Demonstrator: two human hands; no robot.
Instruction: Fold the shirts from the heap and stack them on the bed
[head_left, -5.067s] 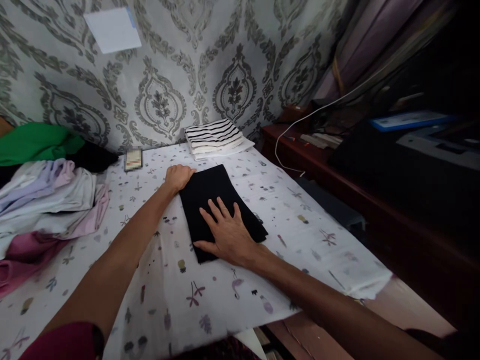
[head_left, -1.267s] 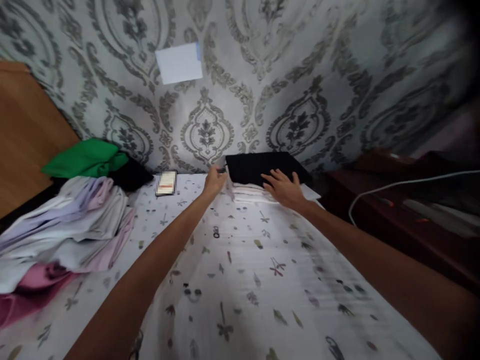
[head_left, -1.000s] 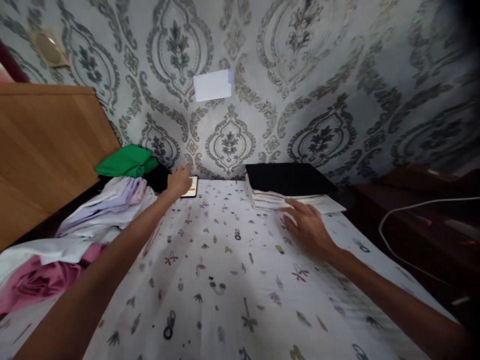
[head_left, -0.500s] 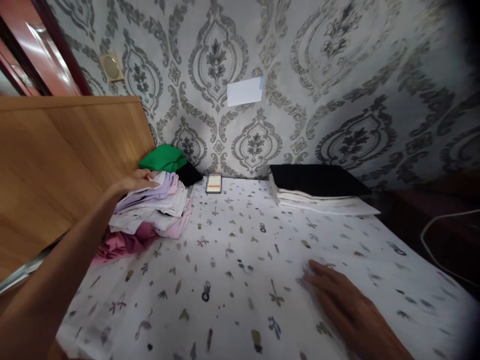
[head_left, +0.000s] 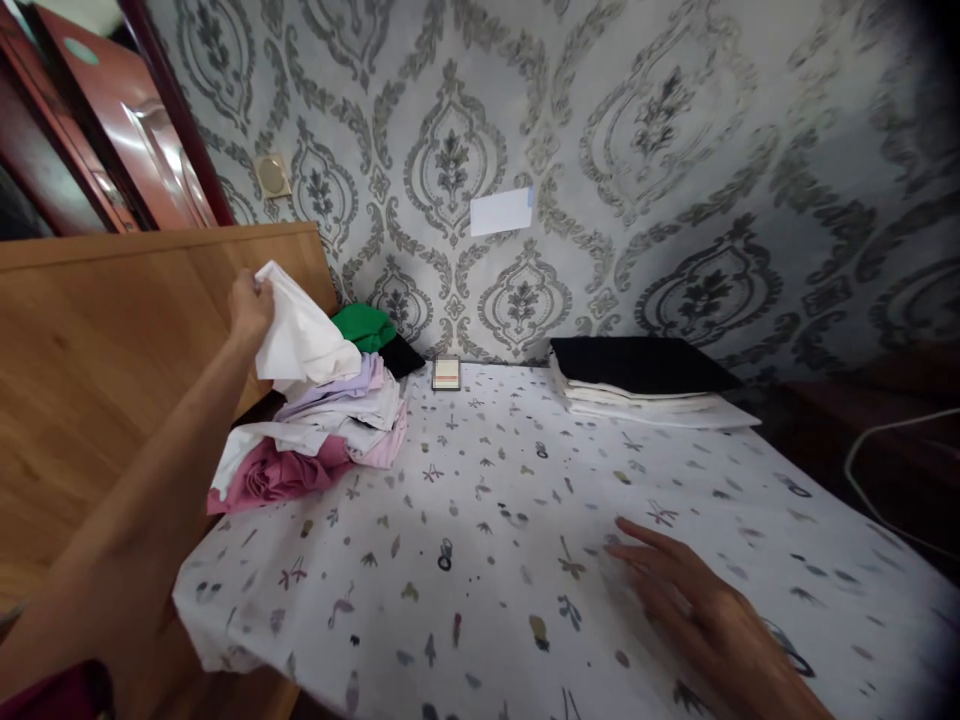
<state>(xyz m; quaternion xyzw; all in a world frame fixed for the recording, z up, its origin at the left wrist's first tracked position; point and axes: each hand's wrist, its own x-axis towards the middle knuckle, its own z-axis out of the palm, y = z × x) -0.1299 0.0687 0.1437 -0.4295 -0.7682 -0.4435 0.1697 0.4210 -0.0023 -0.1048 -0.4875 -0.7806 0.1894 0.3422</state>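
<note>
My left hand (head_left: 252,302) pinches the edge of a white garment (head_left: 300,330) and holds it up at the left; its lower part still rests on a pile of clothes. In that pile lie a lilac garment (head_left: 330,392), white and pale pink pieces, and a dark pink garment (head_left: 289,472) at the front. A green cloth (head_left: 364,326) and a black cloth (head_left: 403,354) lie behind it. Over the right part of the patterned white sheet (head_left: 480,520), my right hand (head_left: 697,605) is held with its fingers apart, holding nothing.
A flat stack of white cloths with a black cloth (head_left: 637,364) on top lies at the back right. A small framed card (head_left: 446,373) stands near the patterned wall. A wooden panel (head_left: 112,340) borders the left side, and a white cable (head_left: 859,470) hangs at the right.
My left hand has risen from the pile, lifting the white garment by its edge. My right hand stays over the sheet. The view has shifted slightly.
</note>
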